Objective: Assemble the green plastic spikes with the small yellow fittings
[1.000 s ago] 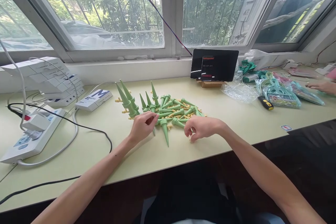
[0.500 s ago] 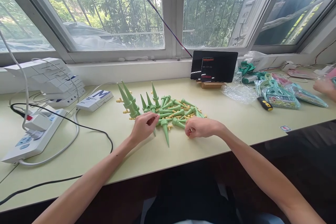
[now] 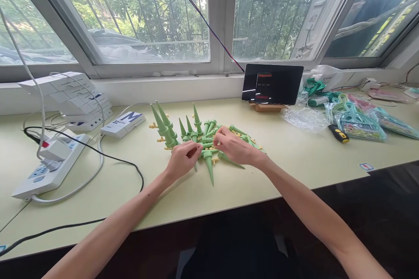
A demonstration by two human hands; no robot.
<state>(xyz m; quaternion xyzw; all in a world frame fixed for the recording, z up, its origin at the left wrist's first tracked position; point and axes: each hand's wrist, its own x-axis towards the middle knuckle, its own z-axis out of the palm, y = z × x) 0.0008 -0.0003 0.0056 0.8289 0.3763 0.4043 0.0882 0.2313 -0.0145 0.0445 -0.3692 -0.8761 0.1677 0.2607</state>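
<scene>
A pile of green plastic watering spikes (image 3: 209, 134) with yellow valves lies on the table in front of me. My left hand (image 3: 183, 157) is closed in a pinch at the pile's near left side, and what its fingers hold is hidden. A green tip (image 3: 196, 168) shows just below it; I cannot tell if that spike is held. My right hand (image 3: 233, 146) reaches over the pile with thumb and fingers bent together, their grip hidden. Between the hands, one loose spike (image 3: 208, 168) points toward me. Several spikes stand upright in stacks (image 3: 165, 126) at the left.
A power strip (image 3: 49, 170) with cables and white boxes (image 3: 75, 100) occupy the left. A tablet (image 3: 278, 83) leans on a small cardboard stand at the back. Bagged green items (image 3: 356, 120) and a yellow-black tool (image 3: 338, 134) lie at the right.
My right hand has moved from the pile's near right edge up and leftward over the pile, uncovering a spike there. The left hand stays pinched in place. The view has shifted slightly.
</scene>
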